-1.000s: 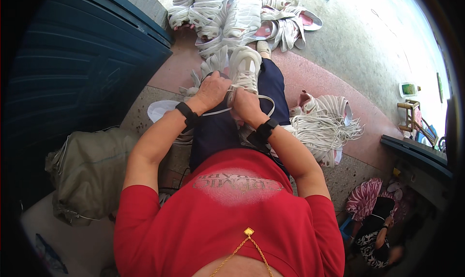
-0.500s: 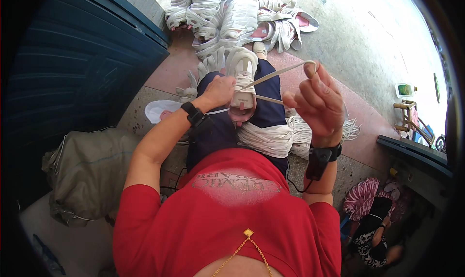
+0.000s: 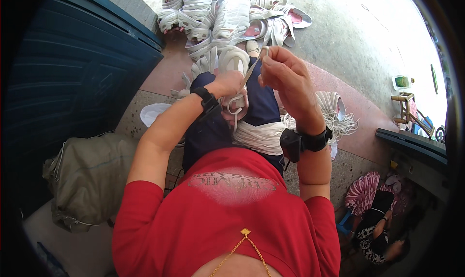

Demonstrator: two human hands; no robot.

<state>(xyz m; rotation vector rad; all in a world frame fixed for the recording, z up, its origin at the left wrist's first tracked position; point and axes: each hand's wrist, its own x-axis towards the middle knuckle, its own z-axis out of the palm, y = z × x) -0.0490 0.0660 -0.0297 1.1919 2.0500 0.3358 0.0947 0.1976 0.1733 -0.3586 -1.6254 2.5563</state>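
A white and beige sneaker upper point(image 3: 234, 59) with pink lining lies along my lap between my thighs. My left hand point(image 3: 228, 82) rests over its lacing area, fingers curled against it; what those fingers grip is hidden. From there a flat whitish shoelace point(image 3: 250, 73) runs up to my right hand point(image 3: 286, 73), which pinches it between thumb and forefinger just right of the upper. The loose lace end point(image 3: 234, 104) dangles in loops over the near end of the upper. A thick bundle of white laces point(image 3: 259, 136) drapes across my right thigh.
Stacks of similar white uppers point(image 3: 232, 17) lie on the floor ahead. A dark blue door point(image 3: 92, 59) stands at the left above a grey-green sack point(image 3: 97, 175). More uppers point(image 3: 332, 107) lie beyond my right knee. Another person point(image 3: 378, 228) sits at the lower right.
My right hand has moved left and slightly forward, toward the upper, with the lace. The taut double strand is gone, and a loose lace end now hangs over the upper's near end.
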